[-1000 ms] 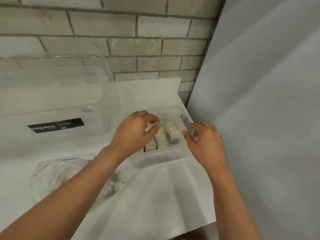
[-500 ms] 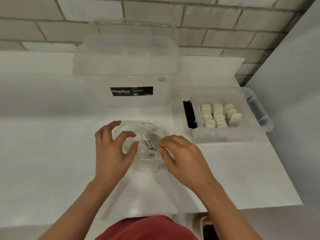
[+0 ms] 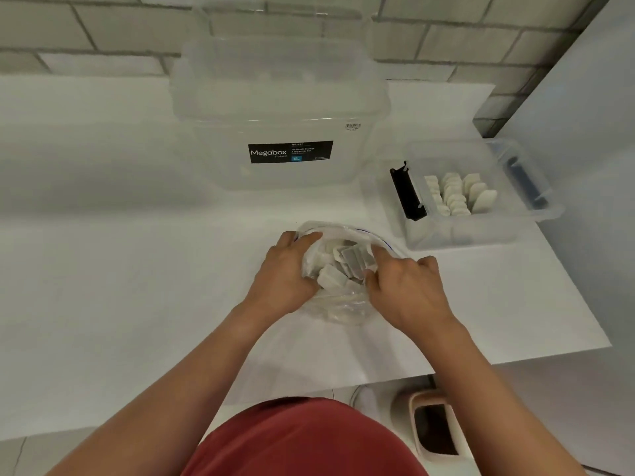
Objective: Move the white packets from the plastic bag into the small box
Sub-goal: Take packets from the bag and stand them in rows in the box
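Both hands hold the bag (image 3: 343, 307) open at mid-table (image 3: 103, 269). The left hand (image 3: 285, 269) curls over its left rim and the right hand (image 3: 405, 290) over its right rim. Loose packets (image 3: 331, 278) lie inside the mouth. The small box (image 3: 457, 235) sits far right, close to the table's right edge, with others standing in rows inside. A bare strip separates bag and box. The big box (image 3: 281, 108) stands behind, and the table is open to the left.

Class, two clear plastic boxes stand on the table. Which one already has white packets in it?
The small box at the right: white packets stand in rows inside it, beside a black divider. The large box labelled Megabox shows none.
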### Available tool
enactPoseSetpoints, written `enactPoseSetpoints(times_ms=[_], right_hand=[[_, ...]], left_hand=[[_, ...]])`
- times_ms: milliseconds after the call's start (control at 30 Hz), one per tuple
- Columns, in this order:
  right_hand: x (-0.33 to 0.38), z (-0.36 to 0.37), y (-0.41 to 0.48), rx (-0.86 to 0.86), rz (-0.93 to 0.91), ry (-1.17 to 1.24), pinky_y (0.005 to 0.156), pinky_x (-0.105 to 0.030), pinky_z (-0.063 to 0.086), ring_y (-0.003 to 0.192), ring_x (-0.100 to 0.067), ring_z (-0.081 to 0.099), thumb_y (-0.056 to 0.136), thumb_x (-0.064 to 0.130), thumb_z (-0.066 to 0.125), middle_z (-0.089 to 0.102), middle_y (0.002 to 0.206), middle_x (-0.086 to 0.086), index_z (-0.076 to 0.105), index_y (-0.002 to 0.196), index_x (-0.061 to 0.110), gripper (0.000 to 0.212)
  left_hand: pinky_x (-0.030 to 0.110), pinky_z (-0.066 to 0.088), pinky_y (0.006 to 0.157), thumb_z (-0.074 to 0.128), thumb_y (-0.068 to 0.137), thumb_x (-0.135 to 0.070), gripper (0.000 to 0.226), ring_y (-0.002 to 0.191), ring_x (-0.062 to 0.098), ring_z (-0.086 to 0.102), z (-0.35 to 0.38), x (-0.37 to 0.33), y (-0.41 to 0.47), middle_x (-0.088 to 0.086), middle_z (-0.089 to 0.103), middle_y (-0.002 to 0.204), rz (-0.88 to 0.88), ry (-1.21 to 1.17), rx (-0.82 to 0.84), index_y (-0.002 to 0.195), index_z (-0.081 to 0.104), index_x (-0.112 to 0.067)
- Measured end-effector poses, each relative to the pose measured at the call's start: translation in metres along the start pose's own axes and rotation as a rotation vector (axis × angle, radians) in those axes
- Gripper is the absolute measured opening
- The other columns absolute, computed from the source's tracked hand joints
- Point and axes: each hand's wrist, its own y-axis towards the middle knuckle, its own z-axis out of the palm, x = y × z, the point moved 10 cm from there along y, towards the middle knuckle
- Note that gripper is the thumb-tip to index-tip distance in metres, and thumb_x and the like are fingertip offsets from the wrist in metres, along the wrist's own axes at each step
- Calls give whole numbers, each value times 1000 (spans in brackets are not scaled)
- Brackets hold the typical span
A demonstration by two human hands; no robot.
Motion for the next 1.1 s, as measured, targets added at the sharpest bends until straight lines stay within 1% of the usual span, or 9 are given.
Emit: enactPoseSetpoints(times_ms=[100,200,267,400,533,633,800,967,1100], right_hand=[[5,-4,-8,-64,-14,30,67,-34,29,68,-29,65,87,14,58,68,73,0,61,126,19,39],[33,-2,-3,-17,-178,174,63,-34,45,92,-30,64,86,6,59,70,99,0,72,112,24,34],[55,5,4,50,-314,246,66,-39,53,100,-25,60,90,9,61,68,111,4,75,111,28,31],[67,23,20,164,-392,162,70,-35,51,108,-22,55,95,27,55,61,115,8,73,108,33,23],[67,23,24,199,-421,136,76,-38,53,113,-22,55,93,20,55,60,124,5,72,112,28,27],[67,14,23,201,-441,112,75,-38,53,105,-22,59,92,18,59,62,115,5,71,106,22,20],[45,-17,25,41,-354,275,64,-40,56,75,-18,63,87,15,61,67,82,8,65,86,24,10],[60,-6,27,172,-435,173,71,-38,55,94,-19,64,90,15,58,68,109,11,69,109,33,28],[65,11,29,298,-490,29,61,-31,41,84,-21,63,93,15,56,68,101,4,72,110,29,28]], left_hand=[[43,50,97,69,76,-18,87,122,25,47,12,1,-2,-3,37,140,29,24,55,152,31,-36],[41,47,101,72,75,-23,91,124,24,46,14,3,-2,-3,39,141,46,24,64,154,28,-34],[39,45,102,76,73,-26,94,125,24,46,14,4,-1,-1,41,142,49,22,67,154,28,-32],[36,45,100,79,66,-34,100,125,24,47,15,4,0,-2,44,142,45,26,69,153,29,-34],[36,44,100,78,65,-34,103,126,24,46,14,7,-3,-2,42,145,31,2,50,154,28,-34],[34,43,100,79,66,-31,103,127,23,45,12,8,-7,-1,39,146,22,-17,29,155,26,-32],[39,50,95,71,60,-37,93,119,16,46,8,5,-13,-7,47,132,10,-122,-45,146,33,-41],[40,51,91,64,59,-39,87,117,15,45,11,-8,-15,-12,49,131,36,-124,-68,141,35,-46],[40,49,94,66,59,-39,92,118,17,45,9,-11,-13,-8,46,135,23,-102,-96,146,33,-40]])
